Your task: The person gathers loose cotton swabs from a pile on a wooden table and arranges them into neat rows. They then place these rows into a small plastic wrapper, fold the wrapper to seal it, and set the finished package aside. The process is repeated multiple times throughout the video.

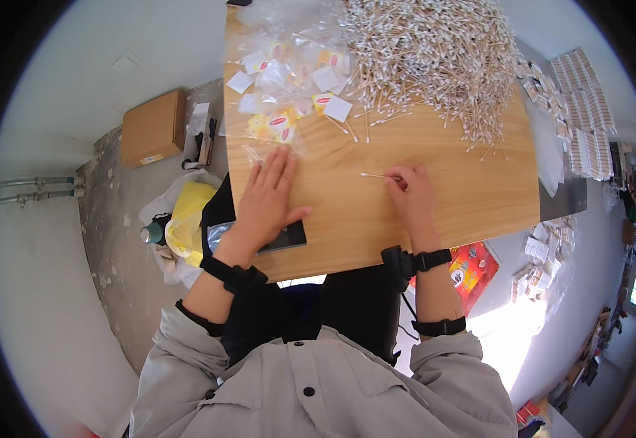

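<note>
My left hand (265, 202) lies flat on the wooden table (340, 233), fingers stretched toward a group of small yellow and white cards (278, 124). Its fingertips are close to a clear plastic bag by those cards. Between the pinched fingers of my right hand (413, 193) is a cotton swab (373, 175), its white tip pointing left, just above or on the table. A big heap of cotton swabs (435, 58) covers the far right of the table. A few loose swabs (354, 130) lie between the heap and the cards.
Clear plastic bags (289, 25) are piled at the far left of the table. A dark flat object (289, 235) lies by my left wrist. On the floor stand a cardboard box (154, 130) and a yellow bag (190, 212). Stacked packs of swabs (584, 109) line the right side.
</note>
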The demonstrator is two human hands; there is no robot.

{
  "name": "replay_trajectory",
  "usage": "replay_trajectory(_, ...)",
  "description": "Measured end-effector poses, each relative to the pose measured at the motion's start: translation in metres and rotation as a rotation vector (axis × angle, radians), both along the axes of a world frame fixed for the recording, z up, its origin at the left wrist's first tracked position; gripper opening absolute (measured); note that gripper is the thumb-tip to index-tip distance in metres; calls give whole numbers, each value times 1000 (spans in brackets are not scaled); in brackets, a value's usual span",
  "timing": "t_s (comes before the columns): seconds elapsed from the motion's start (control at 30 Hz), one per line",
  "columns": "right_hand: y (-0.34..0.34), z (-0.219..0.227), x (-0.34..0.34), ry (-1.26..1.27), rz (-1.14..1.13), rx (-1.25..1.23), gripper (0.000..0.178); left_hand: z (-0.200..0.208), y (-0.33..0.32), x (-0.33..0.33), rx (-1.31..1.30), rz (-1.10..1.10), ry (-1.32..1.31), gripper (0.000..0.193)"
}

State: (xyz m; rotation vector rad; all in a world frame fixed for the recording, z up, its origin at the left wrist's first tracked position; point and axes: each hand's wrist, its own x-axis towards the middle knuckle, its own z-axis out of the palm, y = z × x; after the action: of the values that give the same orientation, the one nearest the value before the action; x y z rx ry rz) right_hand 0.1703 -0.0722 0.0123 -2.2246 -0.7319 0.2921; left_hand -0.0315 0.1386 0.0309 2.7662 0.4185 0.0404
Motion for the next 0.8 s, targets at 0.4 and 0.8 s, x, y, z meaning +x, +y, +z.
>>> replay_trajectory(0.4,97,14,10,-260,-76,2,30,-10,-71,57,25,15,-100,85)
replay_trajectory(0.8,28,2,56,-36,120,4,12,-12,-97,48,-38,32,-57,90)
